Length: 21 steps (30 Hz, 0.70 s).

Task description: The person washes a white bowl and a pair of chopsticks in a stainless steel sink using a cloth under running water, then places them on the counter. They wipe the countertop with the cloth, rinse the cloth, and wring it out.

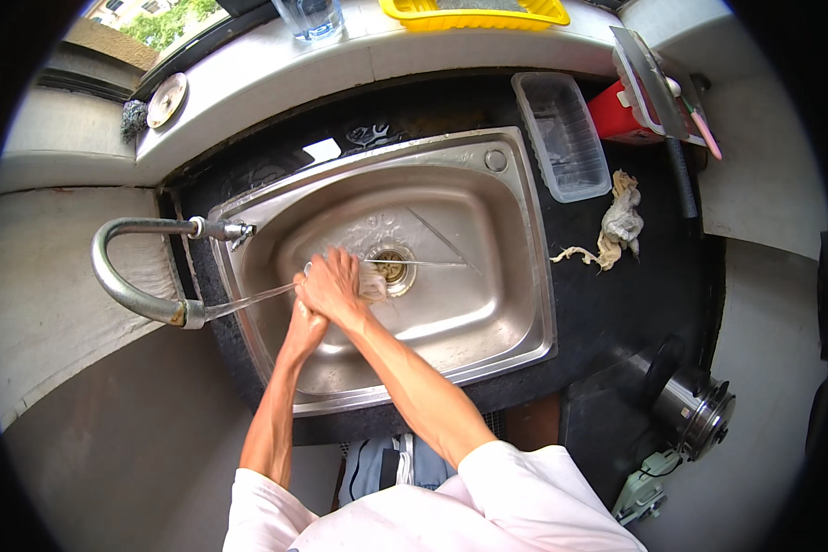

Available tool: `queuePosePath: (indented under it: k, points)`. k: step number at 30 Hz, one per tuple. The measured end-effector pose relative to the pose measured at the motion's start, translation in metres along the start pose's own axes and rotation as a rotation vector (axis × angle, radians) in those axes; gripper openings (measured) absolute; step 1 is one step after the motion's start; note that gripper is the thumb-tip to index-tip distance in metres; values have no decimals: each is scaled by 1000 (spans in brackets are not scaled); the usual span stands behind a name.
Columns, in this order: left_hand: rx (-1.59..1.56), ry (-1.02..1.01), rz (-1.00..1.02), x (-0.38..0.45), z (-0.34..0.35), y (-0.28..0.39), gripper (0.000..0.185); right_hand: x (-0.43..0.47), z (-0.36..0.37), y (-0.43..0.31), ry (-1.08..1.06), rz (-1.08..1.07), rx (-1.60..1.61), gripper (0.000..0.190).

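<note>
Over the left part of a stainless steel sink [448, 338], my hands are pressed together. My right hand [334, 279] lies on top, with a wet, pale cloth-like thing [372, 283] sticking out past its fingers towards the drain [391, 265]. Beneath it, my left hand [308, 316] is largely covered, so its grip is hidden. A stream of water [252, 300] runs from the curved metal faucet [121, 283] onto both hands. Two thin rods, one pale [428, 263] and one darker [436, 233], lie on the sink's bottom near the drain.
Right of the sink, a clear plastic container [566, 138] and a crumpled rag [619, 224] rest on the black counter [593, 310]. A cleaver [652, 83] lies over a red container [614, 114]. A yellow basket [476, 19] stands on the ledge, and a steel pot [697, 410] sits lower right.
</note>
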<state>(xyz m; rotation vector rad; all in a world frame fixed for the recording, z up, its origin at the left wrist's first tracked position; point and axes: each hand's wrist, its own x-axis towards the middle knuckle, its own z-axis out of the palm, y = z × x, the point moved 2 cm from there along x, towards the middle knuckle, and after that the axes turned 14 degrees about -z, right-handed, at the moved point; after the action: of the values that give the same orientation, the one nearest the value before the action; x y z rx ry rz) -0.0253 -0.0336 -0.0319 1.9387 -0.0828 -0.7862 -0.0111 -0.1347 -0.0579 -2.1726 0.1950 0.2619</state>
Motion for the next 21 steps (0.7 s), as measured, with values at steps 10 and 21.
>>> queuePosePath:
  k: [10, 21]
  points:
    - [-1043, -304, -500, 16, -40, 5, 35, -4, -28, 26, -255, 296, 1453, 47]
    - [-113, -138, -595, 81, -7, 22, 26, -76, -3, 57, 235, 607, 2150, 54]
